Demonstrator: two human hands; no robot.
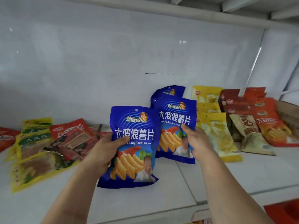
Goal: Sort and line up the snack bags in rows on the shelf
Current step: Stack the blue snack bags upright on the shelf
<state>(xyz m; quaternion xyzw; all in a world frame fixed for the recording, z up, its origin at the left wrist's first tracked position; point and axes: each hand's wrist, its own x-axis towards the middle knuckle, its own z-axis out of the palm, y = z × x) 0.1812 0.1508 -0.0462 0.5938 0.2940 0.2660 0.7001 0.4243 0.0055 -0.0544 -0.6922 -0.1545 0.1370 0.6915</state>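
Note:
My left hand [105, 149] grips a blue chip bag [132, 159] by its left edge, thumb across the front, holding it upright above the white shelf [145, 204]. My right hand [196, 141] grips a second blue chip bag [175, 136] by its right edge, just right of the first. Behind that one stands a third blue bag [168, 92], mostly hidden. To the right, yellow bags [216, 131] lie in a row, then a brown bag [249, 135] and red bags [268, 123].
A loose heap of yellow-green bags [32, 143] and red bags [72, 136] lies at the left of the shelf. The white back wall [129, 54] stands close behind. A wooden box edge [289, 113] is at the far right. Something red [284, 212] shows below the shelf's front edge.

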